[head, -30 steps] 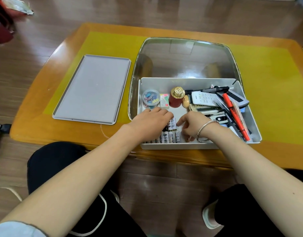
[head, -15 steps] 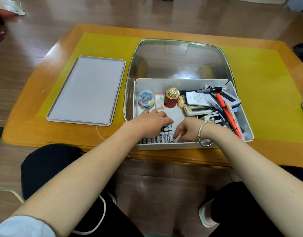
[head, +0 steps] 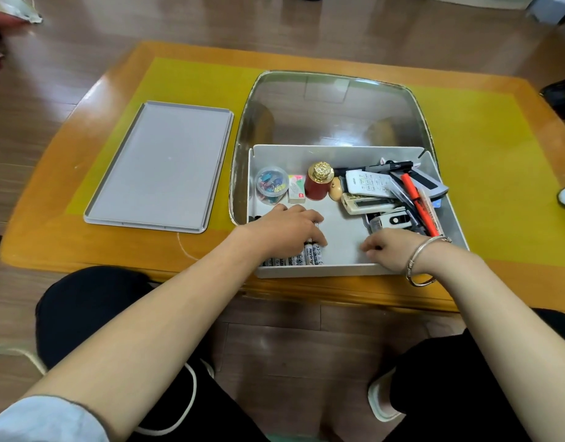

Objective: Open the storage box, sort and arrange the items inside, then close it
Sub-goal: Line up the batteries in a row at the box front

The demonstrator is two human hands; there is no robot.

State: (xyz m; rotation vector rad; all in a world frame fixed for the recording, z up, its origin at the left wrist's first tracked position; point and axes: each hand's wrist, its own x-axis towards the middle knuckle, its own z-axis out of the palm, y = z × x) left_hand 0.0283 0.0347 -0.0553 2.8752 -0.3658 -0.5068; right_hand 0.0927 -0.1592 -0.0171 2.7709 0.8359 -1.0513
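Here, the left hand (head: 290, 229) lies palm-down over a row of markers (head: 302, 258) at the storage box (head: 345, 154)'s near-left corner — fingers hide their tops; long axes run front to back. The right hand (head: 389, 248), beside it, curls loosely — whether it holds anything is unclear. The lid (head: 160, 165) lies left.

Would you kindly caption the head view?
Left hand rests on markers in the open storage box; lid lies alongside.

A home living room, by the look of it: a low wooden table (head: 83, 250) with a glass middle stands on a glossy wood-plank floor (head: 306, 27), and remote controls (head: 367, 183) lie among household odds and ends.
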